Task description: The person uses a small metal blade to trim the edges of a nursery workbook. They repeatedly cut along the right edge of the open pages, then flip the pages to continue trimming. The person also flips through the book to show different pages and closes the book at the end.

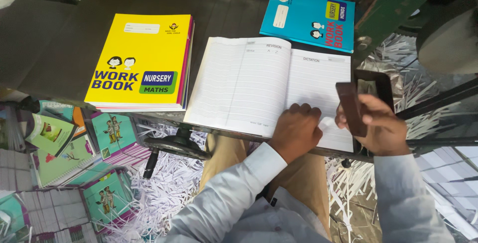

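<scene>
— Sleeves up close, left hand [296, 132] fisted, pressing the open ruled workbook [259, 81] on the tabletop [64, 49].
— Right hand [381, 126] wraps a dark brown block [351, 107] at the page's right edge; yellow workbook stack [142, 64] left, blue workbook [308, 18] behind.

Left hand [296, 132] covers the open book's [259, 81] lower edge; right hand [374, 123] hides part of the dark block [350, 107]; bottom edge crops both sleeves.
</scene>
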